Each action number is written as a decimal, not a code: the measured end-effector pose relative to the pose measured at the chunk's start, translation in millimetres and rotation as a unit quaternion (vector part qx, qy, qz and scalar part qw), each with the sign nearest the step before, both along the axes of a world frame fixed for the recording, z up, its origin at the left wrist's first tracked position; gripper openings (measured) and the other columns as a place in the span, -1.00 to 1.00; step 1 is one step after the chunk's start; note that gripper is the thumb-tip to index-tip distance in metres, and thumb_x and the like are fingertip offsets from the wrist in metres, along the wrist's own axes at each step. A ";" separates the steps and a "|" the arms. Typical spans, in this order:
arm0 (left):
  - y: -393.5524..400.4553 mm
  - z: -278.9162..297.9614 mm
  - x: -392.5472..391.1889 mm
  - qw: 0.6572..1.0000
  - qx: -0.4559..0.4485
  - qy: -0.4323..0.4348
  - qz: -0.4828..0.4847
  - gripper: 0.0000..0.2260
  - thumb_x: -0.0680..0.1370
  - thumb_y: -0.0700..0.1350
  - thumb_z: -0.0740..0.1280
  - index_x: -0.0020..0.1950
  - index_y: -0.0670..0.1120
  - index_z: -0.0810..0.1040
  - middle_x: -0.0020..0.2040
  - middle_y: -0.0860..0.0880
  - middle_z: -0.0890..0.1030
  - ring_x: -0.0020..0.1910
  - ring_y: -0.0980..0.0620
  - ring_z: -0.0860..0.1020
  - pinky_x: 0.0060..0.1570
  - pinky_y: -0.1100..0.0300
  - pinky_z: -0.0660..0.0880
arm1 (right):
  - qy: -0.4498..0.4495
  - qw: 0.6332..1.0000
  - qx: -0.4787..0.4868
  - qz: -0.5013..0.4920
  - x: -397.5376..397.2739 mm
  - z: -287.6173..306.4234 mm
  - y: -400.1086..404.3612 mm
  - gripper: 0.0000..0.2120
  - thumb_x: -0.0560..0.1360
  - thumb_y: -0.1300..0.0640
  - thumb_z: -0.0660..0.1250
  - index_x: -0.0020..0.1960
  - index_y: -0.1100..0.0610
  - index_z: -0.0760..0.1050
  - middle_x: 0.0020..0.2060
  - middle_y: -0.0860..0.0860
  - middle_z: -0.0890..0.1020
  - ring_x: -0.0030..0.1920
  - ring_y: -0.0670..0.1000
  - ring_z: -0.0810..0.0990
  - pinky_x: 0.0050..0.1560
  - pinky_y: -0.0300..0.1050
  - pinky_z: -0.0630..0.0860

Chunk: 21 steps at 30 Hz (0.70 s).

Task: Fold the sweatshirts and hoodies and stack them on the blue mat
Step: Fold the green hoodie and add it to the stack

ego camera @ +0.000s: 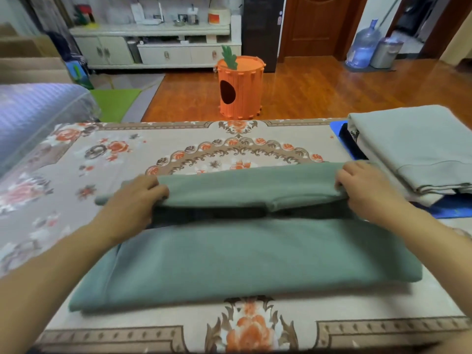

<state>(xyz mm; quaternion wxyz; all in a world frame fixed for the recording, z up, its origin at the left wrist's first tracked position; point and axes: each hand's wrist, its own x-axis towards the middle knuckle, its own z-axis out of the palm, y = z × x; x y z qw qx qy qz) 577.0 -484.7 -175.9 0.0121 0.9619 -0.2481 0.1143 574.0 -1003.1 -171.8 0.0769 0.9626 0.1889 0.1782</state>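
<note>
The green sweatshirt [229, 256] lies in the middle of the worktop [76, 159]. Its far part is pinched at both ends by the left hand [138, 198] and right hand [362, 185], each grip closed on the cloth. A fold is likely being made. Next, it should be laid flat, then carried to the pile on the blue mat [452, 208] at the right edge.

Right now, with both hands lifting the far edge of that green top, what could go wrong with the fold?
1. The left hand and right hand grip only the ends of the green sweatshirt, so the middle may sag and crease.
2. A bit of fabric pokes out beside the left hand and may stay untucked.
3. The folded stack on the blue mat sits close; a sweep might nudge it.
</note>
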 end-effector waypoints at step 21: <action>-242.6 -58.6 0.1 0.969 0.025 0.241 -0.053 -0.42 0.57 0.44 -0.10 0.57 0.40 -0.16 0.64 0.05 -0.27 0.59 -0.15 -0.36 0.50 -0.29 -0.32 | 0.321 0.864 0.197 -0.335 -0.7 -42.4 44.3 -0.24 0.51 -0.46 -0.07 0.57 -0.24 -0.30 0.60 -0.05 -0.25 0.60 0.13 -0.22 0.52 0.32 -0.08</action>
